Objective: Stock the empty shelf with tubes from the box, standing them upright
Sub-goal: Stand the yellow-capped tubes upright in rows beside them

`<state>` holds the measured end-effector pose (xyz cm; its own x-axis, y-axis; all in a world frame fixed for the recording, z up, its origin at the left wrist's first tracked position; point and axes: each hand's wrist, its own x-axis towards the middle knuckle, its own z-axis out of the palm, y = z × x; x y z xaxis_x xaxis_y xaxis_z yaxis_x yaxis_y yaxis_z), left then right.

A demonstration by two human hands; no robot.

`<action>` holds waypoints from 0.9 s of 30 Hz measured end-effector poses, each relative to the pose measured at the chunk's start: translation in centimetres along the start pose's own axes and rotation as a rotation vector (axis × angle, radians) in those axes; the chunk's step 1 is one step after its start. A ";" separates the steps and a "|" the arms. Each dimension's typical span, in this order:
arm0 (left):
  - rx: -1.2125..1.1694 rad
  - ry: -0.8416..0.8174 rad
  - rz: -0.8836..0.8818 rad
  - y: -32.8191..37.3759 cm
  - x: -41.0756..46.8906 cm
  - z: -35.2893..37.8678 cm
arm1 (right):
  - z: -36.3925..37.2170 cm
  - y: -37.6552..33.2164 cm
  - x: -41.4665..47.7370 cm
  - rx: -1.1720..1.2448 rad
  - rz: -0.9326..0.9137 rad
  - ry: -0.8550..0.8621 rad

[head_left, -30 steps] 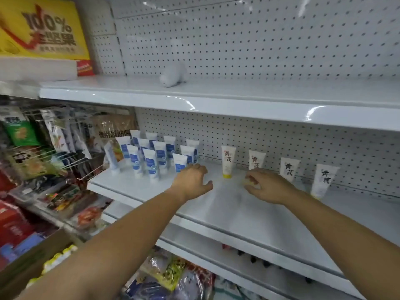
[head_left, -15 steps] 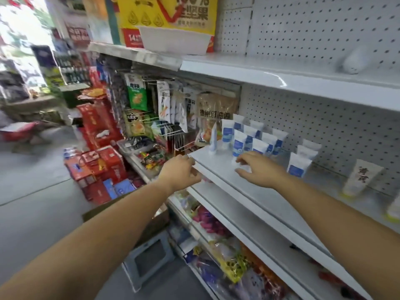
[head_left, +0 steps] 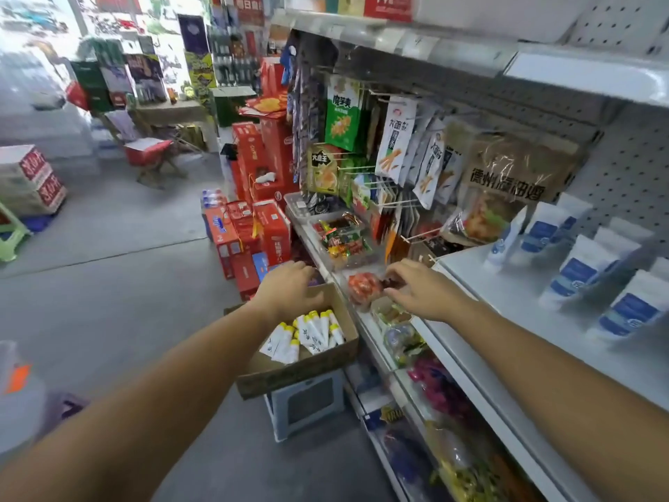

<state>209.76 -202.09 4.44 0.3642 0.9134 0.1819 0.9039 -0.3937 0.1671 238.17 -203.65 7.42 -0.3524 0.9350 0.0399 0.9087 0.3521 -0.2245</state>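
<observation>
Brown cardboard box (head_left: 311, 367) — white yellow-capped tubes (head_left: 307, 335) lying just below left hand (head_left: 289, 288) fingers, spread, empty; right hand (head_left: 423, 291) fingers — open, empty.

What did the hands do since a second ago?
Both hands left the shelf and swung left. The left hand now hangs over the box of tubes; the right hand is beside it. Both stayed empty. The blue tubes stayed standing.
</observation>
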 end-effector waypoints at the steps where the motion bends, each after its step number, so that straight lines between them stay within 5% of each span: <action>1: 0.004 -0.001 -0.015 -1.0 0.2 0.7 | 0.8 -0.2 1.2 0.003 -0.007 -0.013; 14: 0.050 -0.123 -0.223 -12.3 3.5 11.4 | 12.7 0.2 18.6 0.053 -0.233 -0.228; 27: 0.065 -0.373 -0.121 -21.4 6.3 26.9 | 29.8 3.7 27.8 0.153 -0.150 -0.429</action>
<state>198.71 -185.13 -24.08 0.2998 0.9324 -0.2020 0.9533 -0.2845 0.1018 225.07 -177.67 -21.31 -0.5667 0.7613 -0.3151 0.8088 0.4409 -0.3892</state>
